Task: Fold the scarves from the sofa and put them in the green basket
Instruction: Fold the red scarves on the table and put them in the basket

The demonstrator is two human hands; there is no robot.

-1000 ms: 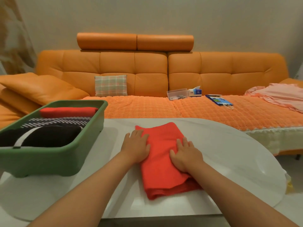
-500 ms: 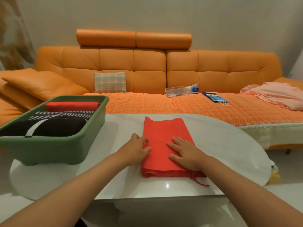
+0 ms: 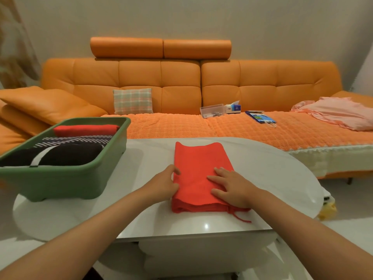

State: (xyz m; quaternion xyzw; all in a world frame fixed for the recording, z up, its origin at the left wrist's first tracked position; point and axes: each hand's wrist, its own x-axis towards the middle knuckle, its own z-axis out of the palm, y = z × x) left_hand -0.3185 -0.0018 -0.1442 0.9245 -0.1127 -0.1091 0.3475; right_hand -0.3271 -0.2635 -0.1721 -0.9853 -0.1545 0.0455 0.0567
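Note:
A folded red scarf (image 3: pixel 199 170) lies on the white table (image 3: pixel 272 172), straight in front of me, with a loose thread trailing from its near right corner. My left hand (image 3: pixel 163 183) grips the scarf's left edge, its fingers curled round the fold. Flat on the scarf's near right part, my right hand (image 3: pixel 232 186) presses down with straight fingers. The green basket (image 3: pixel 66 178) stands at the table's left end. It holds a folded red scarf (image 3: pixel 86 129), a black-and-white striped one (image 3: pixel 74 139) and a black one (image 3: pixel 66 154).
The orange sofa (image 3: pixel 181 87) runs behind the table. On its seat are a plaid cushion (image 3: pixel 133 101), a clear box (image 3: pixel 213 111), a tissue pack (image 3: pixel 234 107), a blue packet (image 3: pixel 260 117) and a pink cloth (image 3: pixel 339 114) at the far right.
The red scarf has been turned from a slant to lie square with the table's front edge. My left hand went from lying on top of it to gripping its left edge.

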